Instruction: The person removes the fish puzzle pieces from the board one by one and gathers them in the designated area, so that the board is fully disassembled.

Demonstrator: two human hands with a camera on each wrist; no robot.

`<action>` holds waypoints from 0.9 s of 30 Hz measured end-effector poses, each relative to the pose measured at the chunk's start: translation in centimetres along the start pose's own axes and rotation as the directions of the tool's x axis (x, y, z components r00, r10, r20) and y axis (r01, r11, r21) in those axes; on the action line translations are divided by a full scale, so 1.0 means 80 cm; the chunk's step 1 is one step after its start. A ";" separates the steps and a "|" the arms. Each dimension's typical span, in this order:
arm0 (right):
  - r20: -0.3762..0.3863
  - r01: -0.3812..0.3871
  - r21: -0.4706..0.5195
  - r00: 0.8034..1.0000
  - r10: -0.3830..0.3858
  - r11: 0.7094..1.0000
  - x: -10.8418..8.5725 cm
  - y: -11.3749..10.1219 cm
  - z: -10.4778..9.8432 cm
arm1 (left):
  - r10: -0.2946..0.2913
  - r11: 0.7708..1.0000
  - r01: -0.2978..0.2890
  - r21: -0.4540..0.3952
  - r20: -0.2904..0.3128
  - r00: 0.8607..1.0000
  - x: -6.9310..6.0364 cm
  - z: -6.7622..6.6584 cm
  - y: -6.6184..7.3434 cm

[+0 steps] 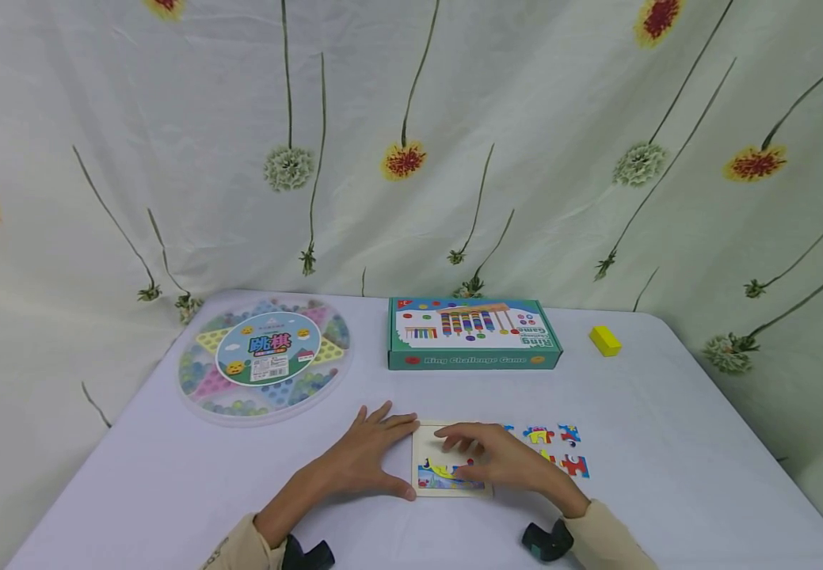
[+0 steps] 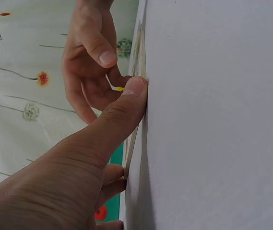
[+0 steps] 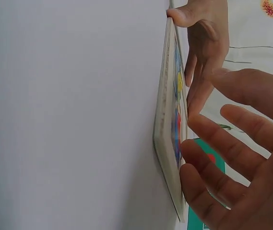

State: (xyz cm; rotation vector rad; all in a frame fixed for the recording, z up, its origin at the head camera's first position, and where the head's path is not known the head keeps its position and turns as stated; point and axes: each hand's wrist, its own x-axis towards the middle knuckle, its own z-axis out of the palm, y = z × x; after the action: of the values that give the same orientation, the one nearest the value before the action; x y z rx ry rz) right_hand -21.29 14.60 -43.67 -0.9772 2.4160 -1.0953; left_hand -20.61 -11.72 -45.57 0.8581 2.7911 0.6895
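Observation:
A jigsaw board (image 1: 450, 494) with a pale wooden frame lies flat on the white table. Colourful pieces fill its lower part; bare backing shows above them. My left hand (image 1: 357, 459) rests at the board's left edge, fingers spread, with the thumb (image 2: 135, 87) touching the frame. Over the board's right side hovers my right hand (image 1: 507, 459), its fingers (image 3: 227, 143) loosely bent and apart, with no piece visible between them. It hides part of the picture. Several loose jigsaw pieces (image 1: 574, 465) lie right of the board, some partly covered by this hand.
A round marble board-game set (image 1: 204, 405) stands at the back left. Behind the jigsaw is a green ring game box (image 1: 475, 362), with a yellow block (image 1: 605, 341) to its right. A flower-printed cloth (image 1: 561, 103) hangs behind the table.

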 end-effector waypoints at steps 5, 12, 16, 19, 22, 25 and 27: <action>0.030 0.013 0.009 0.999 -0.014 1.000 0.005 -0.002 0.004 | 0.006 1.000 -0.006 -0.008 -0.002 1.000 -0.001 0.000 0.000; 0.047 0.002 0.013 0.999 -0.003 1.000 0.012 -0.002 0.008 | 0.012 1.000 -0.012 -0.005 -0.006 1.000 -0.002 -0.001 0.000; 0.067 0.021 0.019 0.997 -0.022 1.000 0.015 -0.002 0.010 | 0.011 1.000 -0.011 -0.007 -0.007 1.000 -0.002 -0.001 0.000; 0.072 0.028 0.008 0.997 -0.029 1.000 0.017 -0.003 0.011 | 0.007 1.000 -0.007 -0.012 -0.006 1.000 -0.002 0.000 -0.001; 0.072 0.019 -0.004 0.997 -0.019 1.000 0.018 -0.005 0.012 | 0.005 1.000 -0.005 -0.016 -0.005 1.000 -0.001 0.000 -0.001; 0.068 0.014 -0.017 0.998 -0.013 1.000 0.018 -0.005 0.013 | 0.006 1.000 -0.006 -0.014 -0.003 1.000 -0.001 0.000 -0.001; 0.064 0.014 -0.026 0.998 -0.013 1.000 0.018 -0.004 0.013 | 0.006 1.000 -0.006 -0.011 -0.002 1.000 0.000 0.000 -0.001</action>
State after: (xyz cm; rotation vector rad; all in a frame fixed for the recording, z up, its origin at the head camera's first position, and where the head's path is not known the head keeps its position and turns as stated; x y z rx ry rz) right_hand -21.63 12.85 -44.12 -1.0226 2.3817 -1.0230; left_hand -20.63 -11.76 -45.60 0.8647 2.7851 0.7062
